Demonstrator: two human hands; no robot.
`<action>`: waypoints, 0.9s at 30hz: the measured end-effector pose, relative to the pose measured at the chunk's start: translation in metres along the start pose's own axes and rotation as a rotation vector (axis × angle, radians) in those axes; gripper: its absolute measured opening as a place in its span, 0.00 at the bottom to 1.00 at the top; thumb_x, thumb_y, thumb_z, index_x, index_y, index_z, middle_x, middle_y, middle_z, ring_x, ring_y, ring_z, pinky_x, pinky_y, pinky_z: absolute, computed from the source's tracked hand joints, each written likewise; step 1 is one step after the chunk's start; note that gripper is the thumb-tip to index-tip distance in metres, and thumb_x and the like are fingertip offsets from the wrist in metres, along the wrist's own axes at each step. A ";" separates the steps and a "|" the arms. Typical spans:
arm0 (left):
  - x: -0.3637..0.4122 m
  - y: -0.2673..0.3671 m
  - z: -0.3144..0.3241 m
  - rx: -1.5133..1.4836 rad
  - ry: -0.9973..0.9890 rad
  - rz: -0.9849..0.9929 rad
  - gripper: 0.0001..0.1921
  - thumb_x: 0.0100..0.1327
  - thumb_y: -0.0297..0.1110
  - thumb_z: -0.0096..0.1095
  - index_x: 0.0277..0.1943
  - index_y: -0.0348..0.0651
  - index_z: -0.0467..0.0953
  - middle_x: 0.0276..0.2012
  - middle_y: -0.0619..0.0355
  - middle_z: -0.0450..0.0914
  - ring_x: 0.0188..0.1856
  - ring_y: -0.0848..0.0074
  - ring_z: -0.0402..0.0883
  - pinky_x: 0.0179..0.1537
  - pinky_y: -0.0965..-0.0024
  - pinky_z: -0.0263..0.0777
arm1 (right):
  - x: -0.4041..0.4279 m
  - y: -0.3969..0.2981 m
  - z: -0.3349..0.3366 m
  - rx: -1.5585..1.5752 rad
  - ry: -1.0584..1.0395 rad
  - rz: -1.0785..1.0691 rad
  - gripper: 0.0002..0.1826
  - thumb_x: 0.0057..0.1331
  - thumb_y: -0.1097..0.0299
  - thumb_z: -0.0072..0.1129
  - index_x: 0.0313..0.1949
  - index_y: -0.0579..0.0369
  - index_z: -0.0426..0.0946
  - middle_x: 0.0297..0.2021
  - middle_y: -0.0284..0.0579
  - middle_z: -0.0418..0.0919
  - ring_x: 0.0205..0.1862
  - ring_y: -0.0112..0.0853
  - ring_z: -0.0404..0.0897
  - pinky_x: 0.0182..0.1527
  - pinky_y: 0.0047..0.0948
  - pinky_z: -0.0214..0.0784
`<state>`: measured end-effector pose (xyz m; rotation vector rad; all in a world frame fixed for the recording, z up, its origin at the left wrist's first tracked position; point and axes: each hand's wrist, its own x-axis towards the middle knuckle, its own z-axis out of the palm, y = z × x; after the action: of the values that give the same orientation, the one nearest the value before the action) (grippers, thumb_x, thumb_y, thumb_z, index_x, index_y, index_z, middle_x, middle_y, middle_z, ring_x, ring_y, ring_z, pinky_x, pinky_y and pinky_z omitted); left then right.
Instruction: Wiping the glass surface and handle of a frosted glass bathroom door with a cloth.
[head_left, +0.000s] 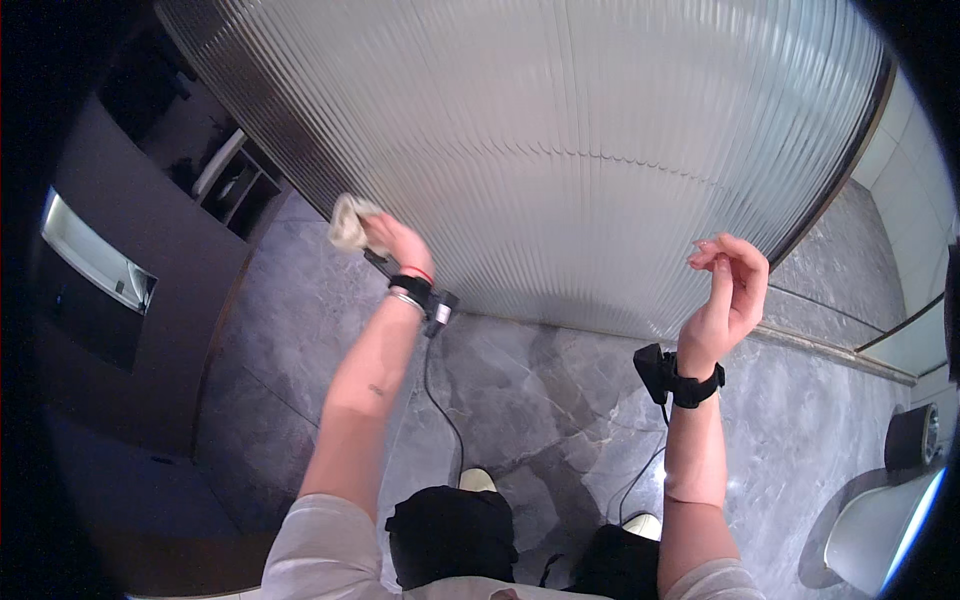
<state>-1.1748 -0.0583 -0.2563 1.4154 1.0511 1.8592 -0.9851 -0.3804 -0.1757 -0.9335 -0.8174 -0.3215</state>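
A crumpled cream cloth (346, 225) is bunched in the fingers of my left hand (401, 244). That hand is at the dark-framed left edge of a large ribbed glass panel (540, 202), and the cloth appears to lie against this edge. My right hand (729, 292) is raised in front of the panel's lower right part. Its fingers are loosely curled with nothing visible in them, and I cannot tell whether they touch the glass. Each wrist bears a black strap with a small device, the left one (439, 313) and the right one (654, 373).
Thin black cables (442, 405) run down from the wrist devices. Grey marbled floor (510, 390) lies below, with my pale shoes on it. A dark bin (911, 436) and a white bathroom fixture (874, 529) stand at the right. At the left is a dark cabinet or wall (172, 277).
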 end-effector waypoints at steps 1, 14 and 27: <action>-0.033 -0.017 0.009 0.028 0.022 -0.153 0.32 0.73 0.45 0.28 0.69 0.32 0.34 0.72 0.49 0.30 0.73 0.63 0.30 0.71 0.65 0.25 | 0.002 0.001 -0.003 -0.021 0.005 -0.008 0.10 0.65 0.81 0.41 0.43 0.65 0.71 0.34 0.46 0.77 0.32 0.25 0.74 0.38 0.23 0.69; -0.087 0.018 0.022 -0.311 -0.079 -0.317 0.38 0.69 0.59 0.30 0.71 0.43 0.33 0.72 0.58 0.31 0.73 0.69 0.29 0.70 0.63 0.26 | 0.002 -0.007 -0.009 0.036 0.039 -0.004 0.10 0.65 0.82 0.42 0.42 0.64 0.71 0.33 0.46 0.77 0.31 0.26 0.74 0.37 0.23 0.69; -0.128 0.051 0.060 0.036 -0.183 -0.040 0.30 0.73 0.45 0.25 0.69 0.33 0.37 0.71 0.40 0.32 0.72 0.54 0.23 0.68 0.52 0.14 | 0.002 -0.007 -0.004 0.036 0.025 0.005 0.09 0.65 0.81 0.42 0.42 0.64 0.71 0.32 0.46 0.77 0.31 0.26 0.75 0.36 0.24 0.69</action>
<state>-1.0811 -0.1743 -0.2705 1.5420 1.0183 1.6546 -0.9862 -0.3875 -0.1717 -0.8960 -0.7958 -0.3121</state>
